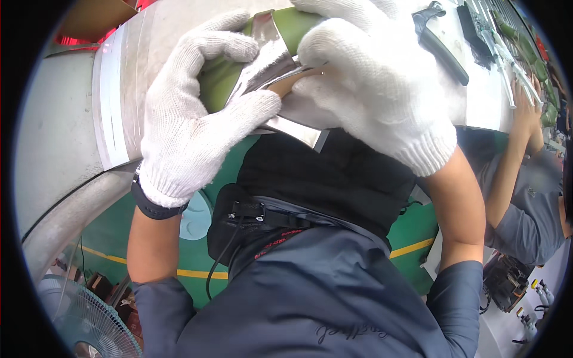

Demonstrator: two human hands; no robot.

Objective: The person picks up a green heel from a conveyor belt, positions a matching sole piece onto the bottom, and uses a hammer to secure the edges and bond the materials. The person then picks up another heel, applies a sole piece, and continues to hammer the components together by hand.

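Note:
White knit gloves cover both hands. My left hand (191, 110) curves around a green curved piece (218, 86), its thumb and fingers pressing on a shiny silver foil strip (262, 62) that lies across it. My right hand (376, 83) is closed at the other side of the foil, its fingertips pinching the strip's edge. Between the hands shows a brown band (289, 82), perhaps the strip's backing. A loose silver end (298, 130) hangs over the table's near edge. The right glove hides part of the green piece.
A dark-handled hammer-like tool (441, 51) lies on the table (158, 36) to the right. Beyond it are white syringe-like tubes (506, 53) and green pieces (540, 68), near a co-worker's hands (525, 110). A fan (89, 316) stands at lower left, a blue stool (196, 218) below.

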